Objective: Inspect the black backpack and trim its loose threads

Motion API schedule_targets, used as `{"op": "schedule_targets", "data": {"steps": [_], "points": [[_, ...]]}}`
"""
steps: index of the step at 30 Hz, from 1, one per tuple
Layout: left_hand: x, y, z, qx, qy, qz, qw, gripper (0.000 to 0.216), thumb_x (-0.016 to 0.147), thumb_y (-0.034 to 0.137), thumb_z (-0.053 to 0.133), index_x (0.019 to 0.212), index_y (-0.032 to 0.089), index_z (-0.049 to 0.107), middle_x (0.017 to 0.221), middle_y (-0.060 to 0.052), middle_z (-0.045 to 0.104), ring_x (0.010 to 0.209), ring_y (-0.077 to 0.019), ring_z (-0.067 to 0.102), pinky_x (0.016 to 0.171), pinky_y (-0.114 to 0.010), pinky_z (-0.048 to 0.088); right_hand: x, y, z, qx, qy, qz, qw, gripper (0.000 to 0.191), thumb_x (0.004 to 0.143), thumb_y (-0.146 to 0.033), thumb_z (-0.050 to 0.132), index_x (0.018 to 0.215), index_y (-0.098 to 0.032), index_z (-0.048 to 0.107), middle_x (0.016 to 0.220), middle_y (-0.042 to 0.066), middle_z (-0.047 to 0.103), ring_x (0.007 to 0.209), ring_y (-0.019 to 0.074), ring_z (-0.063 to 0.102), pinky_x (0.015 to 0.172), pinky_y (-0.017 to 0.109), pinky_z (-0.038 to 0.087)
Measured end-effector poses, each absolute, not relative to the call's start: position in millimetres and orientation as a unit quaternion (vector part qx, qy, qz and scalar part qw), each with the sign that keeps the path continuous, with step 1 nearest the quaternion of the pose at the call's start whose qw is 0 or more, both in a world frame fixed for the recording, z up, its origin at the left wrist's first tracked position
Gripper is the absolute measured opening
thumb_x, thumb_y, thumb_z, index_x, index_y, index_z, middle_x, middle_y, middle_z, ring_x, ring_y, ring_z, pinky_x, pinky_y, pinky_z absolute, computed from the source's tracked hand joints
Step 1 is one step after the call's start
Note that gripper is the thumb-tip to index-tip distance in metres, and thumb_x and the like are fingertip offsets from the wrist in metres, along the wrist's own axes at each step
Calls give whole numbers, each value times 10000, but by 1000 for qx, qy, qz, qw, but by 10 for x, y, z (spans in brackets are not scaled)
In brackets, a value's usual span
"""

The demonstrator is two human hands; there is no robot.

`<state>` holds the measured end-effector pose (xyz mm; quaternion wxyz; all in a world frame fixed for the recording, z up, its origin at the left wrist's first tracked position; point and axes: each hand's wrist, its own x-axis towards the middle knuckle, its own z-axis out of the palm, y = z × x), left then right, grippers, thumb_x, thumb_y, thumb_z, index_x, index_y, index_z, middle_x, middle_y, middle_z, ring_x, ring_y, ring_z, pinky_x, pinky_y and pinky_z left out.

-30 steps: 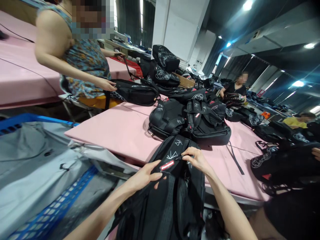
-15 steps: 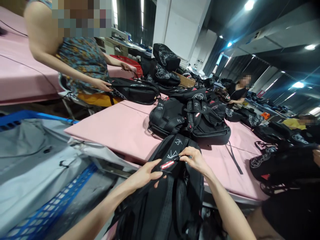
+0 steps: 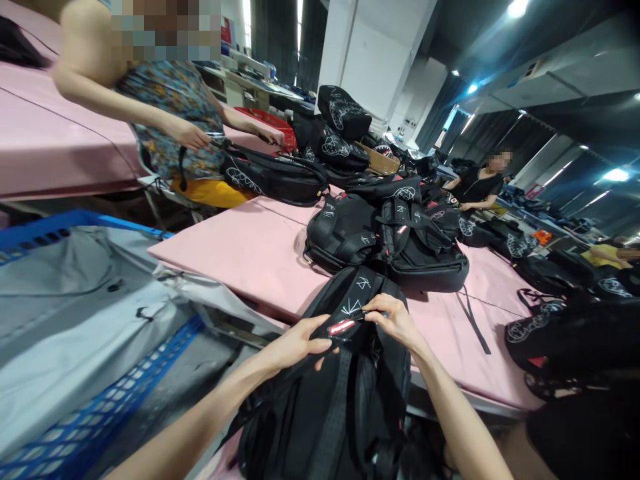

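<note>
A black backpack [image 3: 320, 400] leans against the edge of the pink table, its back panel and straps facing me. One shoulder strap [image 3: 361, 293] carries white line drawings and a red label [image 3: 342, 327]. My left hand [image 3: 303, 343] is closed around this strap beside the label, thumb on top. Just right of the label, my right hand [image 3: 393, 320] is closed in a pinch at the strap's edge. A small dark bit shows at those fingertips, too small to name.
More black backpacks [image 3: 425, 267] lie on the pink table [image 3: 225, 247]. Across it, a person [image 3: 170, 127] handles another backpack [image 3: 275, 175]. At left stands a blue crate [image 3: 85, 220] with grey lining. Dark bags crowd the right side, with other people farther back.
The view has shifted slightly, so the scene sits farther right. Both my hands keep their places on the strap. The person opposite has lifted a hand from the backpack's end.
</note>
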<state>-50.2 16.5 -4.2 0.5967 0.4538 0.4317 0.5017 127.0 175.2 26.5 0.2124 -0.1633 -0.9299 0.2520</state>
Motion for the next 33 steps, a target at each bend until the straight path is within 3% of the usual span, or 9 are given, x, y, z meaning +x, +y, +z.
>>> {"op": "schedule_targets", "data": {"steps": [16, 18, 22, 26, 29, 33], "points": [[-390, 194, -30, 481, 476, 492, 547, 179, 723, 203, 541, 889, 135, 533, 768, 8, 589, 471, -87, 509, 516, -234, 422, 1109, 1407, 446, -69, -980, 74, 172, 207, 857, -354, 531, 873, -193, 661, 785, 37, 658, 736, 150, 544, 681, 291, 375], [-375, 183, -16, 470, 472, 502, 552, 206, 721, 218, 557, 909, 135, 532, 775, 5, 595, 483, -93, 510, 527, -240, 430, 1109, 1371, 465, -83, -971, 113, 194, 192, 859, -334, 529, 865, -193, 659, 790, 38, 655, 741, 152, 554, 687, 289, 393], [-327, 134, 37, 439, 445, 535, 569, 289, 733, 260, 585, 990, 135, 546, 827, -19, 626, 539, -103, 524, 581, -246, 442, 1241, 1333, 424, -233, -871, 263, 342, 147, 849, -285, 535, 902, -199, 641, 856, 28, 654, 797, 148, 594, 708, 263, 452], [-206, 137, 120, 379, 412, 582, 589, 447, 698, 281, 647, 1116, 151, 557, 955, -54, 659, 811, -189, 599, 794, -310, 456, 1470, 1151, 262, -313, -836, 221, 394, 148, 833, -254, 555, 951, -206, 629, 890, 33, 651, 831, 158, 594, 727, 280, 469], [-73, 201, 185, 347, 387, 628, 580, 500, 667, 226, 666, 1154, 175, 564, 1128, -61, 624, 1099, -248, 520, 976, -355, 369, 1565, 944, 147, -328, -830, 115, 436, 137, 838, -202, 546, 960, -190, 608, 883, 46, 651, 825, 165, 585, 740, 305, 465], [95, 285, 229, 335, 369, 646, 578, 465, 682, 211, 652, 1139, 168, 575, 1176, -74, 606, 1168, -261, 478, 998, -364, 356, 1587, 789, 83, -326, -831, 24, 450, 136, 836, -153, 546, 964, -180, 582, 844, 50, 645, 771, 166, 576, 684, 304, 459]]}}
